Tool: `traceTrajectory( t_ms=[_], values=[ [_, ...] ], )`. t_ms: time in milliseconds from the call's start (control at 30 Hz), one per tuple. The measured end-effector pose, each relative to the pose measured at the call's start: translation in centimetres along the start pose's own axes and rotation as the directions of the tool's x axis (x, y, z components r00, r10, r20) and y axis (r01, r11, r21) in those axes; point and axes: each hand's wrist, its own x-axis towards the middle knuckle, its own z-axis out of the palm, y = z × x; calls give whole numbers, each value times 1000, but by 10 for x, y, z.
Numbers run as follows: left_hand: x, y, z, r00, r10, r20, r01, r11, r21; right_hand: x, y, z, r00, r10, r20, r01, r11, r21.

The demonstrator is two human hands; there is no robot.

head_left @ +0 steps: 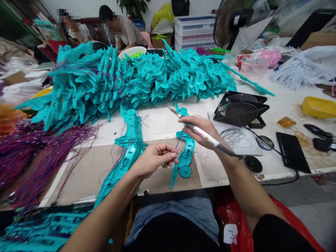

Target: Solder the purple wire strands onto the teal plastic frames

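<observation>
My right hand (198, 131) is closed around a soldering iron (206, 136), its metal tip pointing up and left above the table. My left hand (161, 155) has its fingers pinched together beside a small teal plastic part (187, 154); thin wires show near the fingertips, but what the pinch holds is too small to make out. Left of that hand lies a longer teal part (131, 147), with thin red and blue wires along it, partly hidden by my left forearm.
Teal parts (147, 77) are heaped across the back. Purple-red wires (34, 154) lie left. A black fan (240, 110), a black flat device (292, 152) and a yellow tray (319, 107) are right. Two people sit beyond the table (210, 175).
</observation>
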Motion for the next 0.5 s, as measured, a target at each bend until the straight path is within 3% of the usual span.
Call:
traceTrajectory(
  t_ms=[100, 167, 233, 300, 400, 500],
  values=[
    [23, -18, 2, 992, -19, -125, 22, 1000, 19, 16, 23, 18, 992, -113, 63, 122, 976, -181],
    [39, -32, 0, 979, -20, -204, 25, 999, 24, 7, 33, 32, 997, -69, -21, 65, 984, -168],
    [52, -45, -3, 965, -10, -260, 24, 998, 50, -17, 36, 41, 982, 58, -180, -73, 994, -81],
    [60, -53, -5, 959, 10, -282, 18, 995, 98, -51, 32, 44, 931, 210, -298, -208, 977, 36],
    [68, -59, -4, 960, 59, -272, -4, 980, 199, -101, 18, 43, 857, 360, -369, -316, 932, 176],
    [78, -62, 2, 964, 96, -246, -23, 958, 285, -134, 2, 44, 792, 422, -442, -358, 906, 224]
  ],
)
